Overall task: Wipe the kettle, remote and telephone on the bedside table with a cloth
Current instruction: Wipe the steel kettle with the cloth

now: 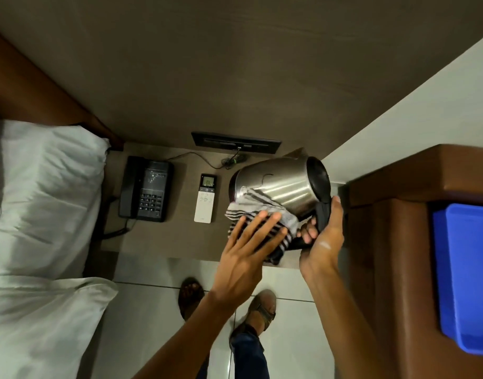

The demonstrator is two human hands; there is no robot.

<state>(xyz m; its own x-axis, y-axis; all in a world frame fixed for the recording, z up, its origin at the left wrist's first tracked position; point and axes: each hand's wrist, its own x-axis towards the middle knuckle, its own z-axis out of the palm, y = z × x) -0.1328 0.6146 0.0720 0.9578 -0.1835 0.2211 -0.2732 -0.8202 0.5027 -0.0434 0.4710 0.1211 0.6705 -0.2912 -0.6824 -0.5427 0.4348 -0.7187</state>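
Observation:
The steel kettle (284, 184) is lifted and tipped on its side above the right end of the bedside table (164, 236). My right hand (323, 236) grips its black handle. My left hand (251, 242) lies flat, fingers spread, pressing a grey striped cloth (258, 212) against the kettle's lower side. The white remote (205, 198) lies face up in the middle of the table. The black telephone (146, 188) sits at the table's left end, handset on its cradle.
A bed with white pillows (41, 203) borders the table on the left. A brown padded unit holding a blue tray (464, 274) stands at the right. A wall socket panel (235, 143) and a cable lie behind the remote. My sandalled feet stand on white tiles below.

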